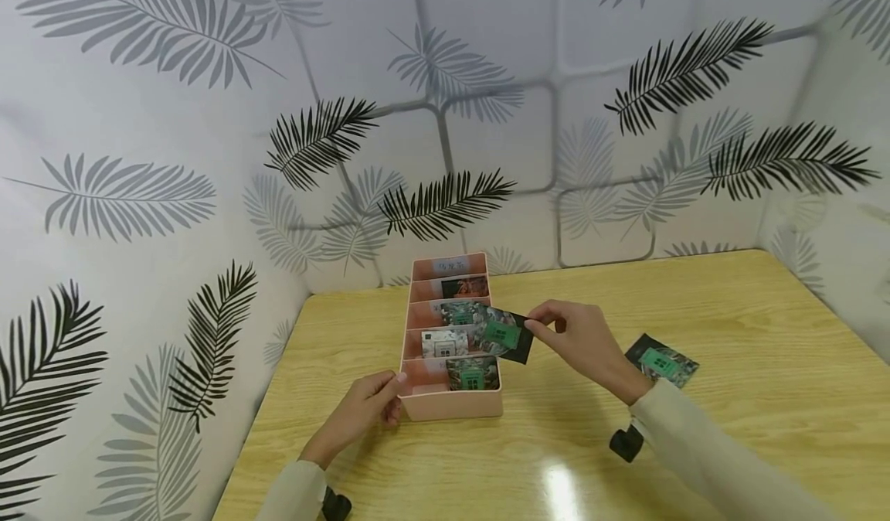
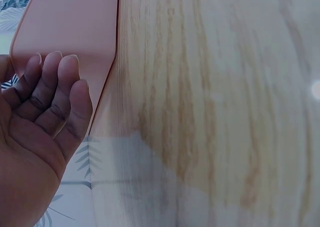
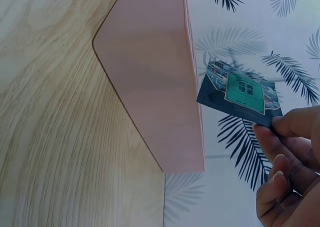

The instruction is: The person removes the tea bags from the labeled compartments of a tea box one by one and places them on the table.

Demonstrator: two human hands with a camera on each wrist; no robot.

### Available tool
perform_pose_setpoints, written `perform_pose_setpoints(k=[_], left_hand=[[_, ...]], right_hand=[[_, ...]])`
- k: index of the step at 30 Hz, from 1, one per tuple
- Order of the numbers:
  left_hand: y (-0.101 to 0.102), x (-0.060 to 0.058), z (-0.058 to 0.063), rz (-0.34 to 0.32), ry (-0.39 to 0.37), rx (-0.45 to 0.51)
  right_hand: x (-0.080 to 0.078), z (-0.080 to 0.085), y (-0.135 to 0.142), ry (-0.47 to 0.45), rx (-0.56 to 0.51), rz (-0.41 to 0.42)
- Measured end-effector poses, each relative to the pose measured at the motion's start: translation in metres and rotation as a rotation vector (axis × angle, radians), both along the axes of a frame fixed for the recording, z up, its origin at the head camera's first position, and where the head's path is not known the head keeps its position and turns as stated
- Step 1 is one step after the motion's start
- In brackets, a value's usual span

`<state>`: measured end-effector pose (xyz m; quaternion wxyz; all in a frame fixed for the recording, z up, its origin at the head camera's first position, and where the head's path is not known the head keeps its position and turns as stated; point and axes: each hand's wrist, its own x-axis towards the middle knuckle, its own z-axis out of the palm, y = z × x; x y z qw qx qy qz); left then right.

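A long pink divided box [image 1: 452,406] stands on the table with flat printed packets in several of its compartments. My left hand [image 1: 368,401] grips its near left corner, thumb over the rim and fingers against the outside wall [image 2: 75,17]. Between thumb and forefinger, my right hand [image 1: 580,343] pinches the corner of a dark packet with a green label [image 1: 502,334]. This packet is tilted above the box's right rim, overlapping the middle compartments in the head view. In the right wrist view the packet [image 3: 245,94] shows its labelled face, and the other fingers curl loosely below.
Another green-labelled packet [image 1: 660,361] lies on the wooden table [image 1: 556,436], right of the box and partly behind the right wrist. In the box are a green-labelled packet [image 1: 473,374] nearest me, a white one [image 1: 445,345] and a red-dark one [image 1: 464,287]. A leaf-patterned wall [image 1: 487,150] borders the table.
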<state>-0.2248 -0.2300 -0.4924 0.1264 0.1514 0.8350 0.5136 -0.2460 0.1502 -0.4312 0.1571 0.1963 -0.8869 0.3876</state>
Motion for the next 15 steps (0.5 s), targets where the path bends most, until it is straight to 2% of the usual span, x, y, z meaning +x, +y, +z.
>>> perform_pose_setpoints(k=[10, 15], left_hand=[[0.000, -0.001, 0.001, -0.022, -0.010, -0.008], [0.000, -0.001, 0.000, -0.008, -0.007, -0.011]], right_hand=[[0.001, -0.007, 0.024, -0.009, 0.022, -0.036], [0.004, -0.009, 0.035, 0.009, 0.038, -0.060]])
